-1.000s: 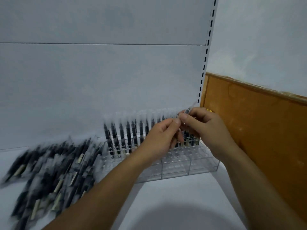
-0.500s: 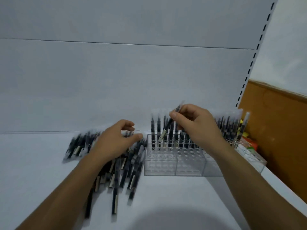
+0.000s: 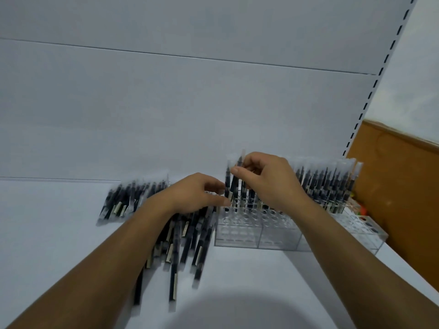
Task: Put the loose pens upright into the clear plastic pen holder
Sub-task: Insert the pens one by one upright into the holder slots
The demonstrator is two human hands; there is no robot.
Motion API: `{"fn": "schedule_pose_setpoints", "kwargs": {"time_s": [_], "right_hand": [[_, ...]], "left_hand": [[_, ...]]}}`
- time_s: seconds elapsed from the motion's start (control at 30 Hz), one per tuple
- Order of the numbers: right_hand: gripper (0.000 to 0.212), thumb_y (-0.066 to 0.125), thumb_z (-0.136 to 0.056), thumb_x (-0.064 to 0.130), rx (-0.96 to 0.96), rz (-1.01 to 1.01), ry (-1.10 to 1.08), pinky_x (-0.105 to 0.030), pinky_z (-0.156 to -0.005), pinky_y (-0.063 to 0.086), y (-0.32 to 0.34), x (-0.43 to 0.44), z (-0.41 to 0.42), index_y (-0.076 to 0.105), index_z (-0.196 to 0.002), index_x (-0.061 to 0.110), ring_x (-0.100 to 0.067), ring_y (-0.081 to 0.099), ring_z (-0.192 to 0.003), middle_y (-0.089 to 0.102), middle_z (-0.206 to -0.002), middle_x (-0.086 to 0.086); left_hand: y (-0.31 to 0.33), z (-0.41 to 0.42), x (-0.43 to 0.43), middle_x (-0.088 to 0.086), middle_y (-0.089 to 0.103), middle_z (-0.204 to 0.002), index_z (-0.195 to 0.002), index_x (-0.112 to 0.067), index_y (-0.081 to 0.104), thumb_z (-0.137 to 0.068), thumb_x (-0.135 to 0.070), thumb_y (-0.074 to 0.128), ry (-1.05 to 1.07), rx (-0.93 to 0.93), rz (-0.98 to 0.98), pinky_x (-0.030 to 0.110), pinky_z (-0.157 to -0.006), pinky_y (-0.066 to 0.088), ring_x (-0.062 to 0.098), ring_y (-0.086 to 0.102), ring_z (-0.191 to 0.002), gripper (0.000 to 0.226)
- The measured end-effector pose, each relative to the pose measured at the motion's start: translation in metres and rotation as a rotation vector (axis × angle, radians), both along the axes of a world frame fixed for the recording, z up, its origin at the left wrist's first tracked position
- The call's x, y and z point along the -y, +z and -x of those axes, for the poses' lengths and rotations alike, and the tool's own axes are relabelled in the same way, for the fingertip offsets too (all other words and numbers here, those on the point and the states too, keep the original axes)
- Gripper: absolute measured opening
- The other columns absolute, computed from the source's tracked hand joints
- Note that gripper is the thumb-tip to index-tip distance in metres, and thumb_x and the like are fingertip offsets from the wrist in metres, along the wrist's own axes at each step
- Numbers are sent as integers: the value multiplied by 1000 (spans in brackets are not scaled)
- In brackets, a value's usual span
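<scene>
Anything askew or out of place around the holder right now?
Nothing looks damaged. The pen pinched by the right hand leans over the left end of the pen holder, apparently not yet seated; loose pens lie in an untidy heap left of it.

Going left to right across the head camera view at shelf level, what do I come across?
loose pens → left hand → right hand, pinching a pen → upright pens in the clear pen holder → brown wooden board
</scene>
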State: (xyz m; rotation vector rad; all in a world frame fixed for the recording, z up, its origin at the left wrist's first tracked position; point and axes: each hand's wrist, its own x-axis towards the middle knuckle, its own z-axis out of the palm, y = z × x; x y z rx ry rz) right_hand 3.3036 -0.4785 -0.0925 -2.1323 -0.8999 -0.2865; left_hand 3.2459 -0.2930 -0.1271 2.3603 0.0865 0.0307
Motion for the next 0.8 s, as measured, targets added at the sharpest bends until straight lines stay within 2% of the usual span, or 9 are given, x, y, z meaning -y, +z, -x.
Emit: {"fn": "schedule_pose_setpoints", "kwargs": {"time_s": [0.13, 0.3, 0.4, 0.5, 0.57, 0.8], "right_hand": [[25, 67, -88, 45, 12, 91, -22, -32, -64, 52, -1, 0, -3, 60, -73, 26, -11, 61, -66, 60, -65, 12], [20, 65, -90, 42, 39, 190, -40, -24, -58, 41, -3, -9, -5, 59, -78, 28, -4, 55, -68, 60, -75, 14], [18, 64, -90, 40, 53, 225, -68, -28, -64, 48, 0, -16, -5, 62, -79, 26, -11, 59, -72, 64, -77, 9], [17, 61, -91, 36, 88, 345, -89, -30, -64, 49, -2, -24, -1, 62, -81, 23, -17, 61, -75, 66, -79, 3], [16, 60, -92, 35, 102, 397, -100, -29, -63, 47, -5, -27, 2, 63, -83, 21, -19, 61, -76, 65, -79, 1], [28, 63, -92, 32, 29, 391, -129, -27, -59, 42, -4, -24, 1, 51, -68, 24, -18, 57, -68, 54, -66, 6]], "left_hand": [[-2, -3, 2, -8, 60, -133, -132, -27, 59, -80, -51, 72, 17, 21, -57, 24, -96, 39, 6, 55, -118, 59], [-4, -7, 2, -6, 61, -132, -130, -21, 60, -83, -43, 72, 20, 56, -18, 21, -92, 38, 4, 55, -113, 53], [-3, -8, 1, -7, 64, -128, -128, -20, 62, -83, -42, 73, 11, 47, -24, 21, -93, 41, 6, 58, -112, 51], [-2, -8, 0, -9, 69, -116, -121, -22, 67, -84, -39, 72, -11, 55, -38, 33, -100, 47, 7, 63, -107, 41], [-2, -7, 1, -10, 71, -110, -116, -22, 69, -84, -37, 72, -16, 59, -43, 37, -100, 48, 8, 64, -103, 35], [-1, -6, 0, -11, 69, -118, -121, -26, 68, -80, -40, 76, 7, 61, -24, 26, -97, 45, 6, 62, -110, 45]]}}
